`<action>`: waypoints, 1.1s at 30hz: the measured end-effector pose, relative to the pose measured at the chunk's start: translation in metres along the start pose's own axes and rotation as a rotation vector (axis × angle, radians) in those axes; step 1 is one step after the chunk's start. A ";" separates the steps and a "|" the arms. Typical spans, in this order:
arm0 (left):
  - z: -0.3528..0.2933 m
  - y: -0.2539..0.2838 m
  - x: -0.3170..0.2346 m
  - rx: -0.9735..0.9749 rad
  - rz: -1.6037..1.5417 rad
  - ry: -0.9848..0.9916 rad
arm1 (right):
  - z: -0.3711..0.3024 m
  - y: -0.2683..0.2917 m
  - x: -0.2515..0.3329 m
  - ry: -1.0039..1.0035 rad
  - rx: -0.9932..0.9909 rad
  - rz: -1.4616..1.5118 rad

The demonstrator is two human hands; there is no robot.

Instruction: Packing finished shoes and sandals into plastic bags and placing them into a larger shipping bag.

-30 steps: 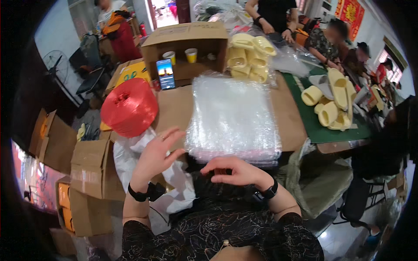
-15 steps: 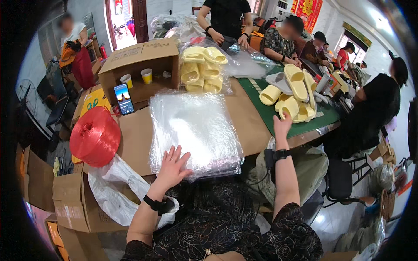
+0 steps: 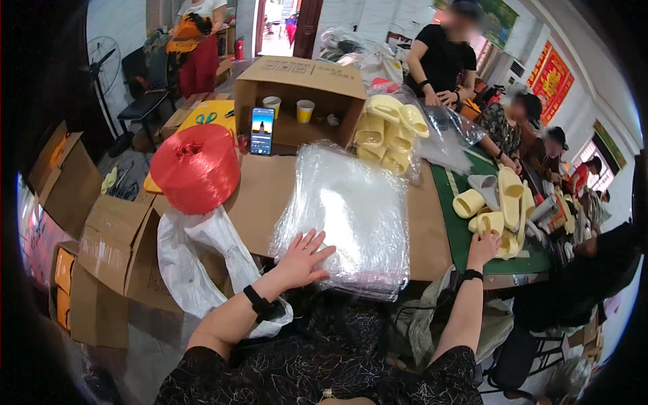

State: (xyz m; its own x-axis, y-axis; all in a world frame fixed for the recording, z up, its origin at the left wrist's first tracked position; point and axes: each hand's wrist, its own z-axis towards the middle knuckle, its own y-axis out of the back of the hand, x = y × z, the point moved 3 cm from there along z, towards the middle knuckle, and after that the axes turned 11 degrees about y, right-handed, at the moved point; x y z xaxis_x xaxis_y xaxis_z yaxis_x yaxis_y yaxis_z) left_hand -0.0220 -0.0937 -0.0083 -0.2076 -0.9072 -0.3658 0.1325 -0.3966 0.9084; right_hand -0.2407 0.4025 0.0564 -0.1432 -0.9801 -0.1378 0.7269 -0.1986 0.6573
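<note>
My left hand (image 3: 305, 260) lies open, fingers spread, on the near left corner of a stack of clear plastic bags (image 3: 351, 209). My right hand (image 3: 484, 250) reaches to the pile on the green mat (image 3: 455, 196). Its fingers are closed around the near end of a yellow slipper (image 3: 487, 221); the thumb's hold is partly hidden. More yellow slippers (image 3: 511, 192) lean and lie in that pile, with a grey slipper (image 3: 483, 182) among them. Behind the bag stack, several yellow slippers (image 3: 385, 135) are stacked up in clear plastic.
On the left sits a big roll of red plastic twine (image 3: 196, 169), near a propped phone (image 3: 262, 131). A cardboard box (image 3: 297, 74) on its side holds paper cups (image 3: 305, 111). A white sack (image 3: 202, 256) hangs below the twine. A co-worker (image 3: 445, 61) handles clear plastic across the table.
The view has swung left, so the scene sits further right in it. My right hand has closed on the slipper at the pile's near side; my left hand stays on the bags.
</note>
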 end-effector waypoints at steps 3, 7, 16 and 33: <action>-0.001 -0.003 0.005 -0.018 -0.017 0.005 | 0.014 0.033 0.044 0.237 -0.118 0.203; 0.004 0.002 0.002 -0.008 -0.007 0.008 | 0.022 0.091 0.117 0.431 -0.249 0.519; 0.004 -0.005 0.003 0.018 -0.013 0.009 | -0.027 0.121 0.231 0.752 0.152 0.938; 0.001 -0.005 0.006 -0.035 -0.029 -0.007 | -0.012 0.002 0.140 0.447 0.448 0.850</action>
State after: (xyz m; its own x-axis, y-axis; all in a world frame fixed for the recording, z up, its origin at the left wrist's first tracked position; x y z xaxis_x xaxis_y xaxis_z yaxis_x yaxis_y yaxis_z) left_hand -0.0246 -0.0969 -0.0146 -0.2183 -0.8945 -0.3901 0.1604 -0.4272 0.8898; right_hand -0.2515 0.2648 0.0290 0.6224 -0.7246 0.2957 0.1446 0.4778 0.8665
